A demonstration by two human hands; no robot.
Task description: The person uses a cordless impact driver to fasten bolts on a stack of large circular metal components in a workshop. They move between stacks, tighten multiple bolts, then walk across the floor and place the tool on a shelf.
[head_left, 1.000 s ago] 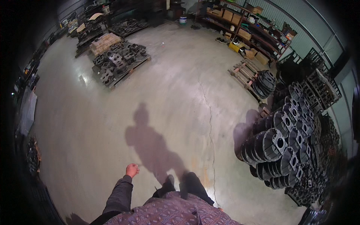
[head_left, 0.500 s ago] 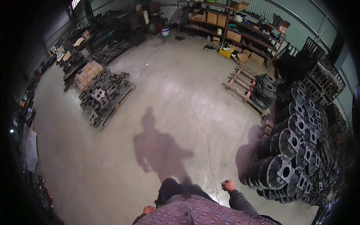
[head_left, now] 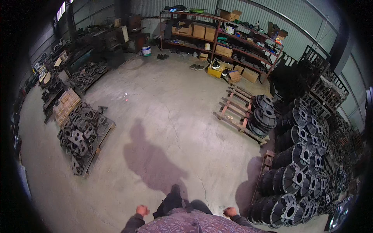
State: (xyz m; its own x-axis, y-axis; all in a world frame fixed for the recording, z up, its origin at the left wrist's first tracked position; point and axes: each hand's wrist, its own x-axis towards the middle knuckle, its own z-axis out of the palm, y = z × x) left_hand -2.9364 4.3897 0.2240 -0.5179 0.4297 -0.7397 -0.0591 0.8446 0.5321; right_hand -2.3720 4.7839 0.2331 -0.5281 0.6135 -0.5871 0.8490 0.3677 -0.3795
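My left hand (head_left: 142, 210) hangs low beside my left thigh, its fingers curled in, with nothing seen in it. On the other side my right hand (head_left: 230, 211) is held away from my body, its fingers also curled and no object showing. Both hands are small in the view. Neither touches anything. Nearest to my right hand are stacked dark metal housings (head_left: 272, 209) with round openings. My dark trouser leg (head_left: 171, 202) reaches forward over the concrete floor (head_left: 151, 97).
Left stands a pallet (head_left: 101, 143) heaped with dark castings (head_left: 79, 134). Ahead right, a slatted wooden pallet (head_left: 230, 116) bears several round housings (head_left: 265, 113). Metal shelves (head_left: 217, 37) with cardboard boxes line the far wall. A white bucket (head_left: 146, 51) and shoes (head_left: 197, 66) stand on the floor nearby.
I have moved forward: pallets and housings sit nearer and lower in view. My left hand has come further into view; my right hand has dropped lower.
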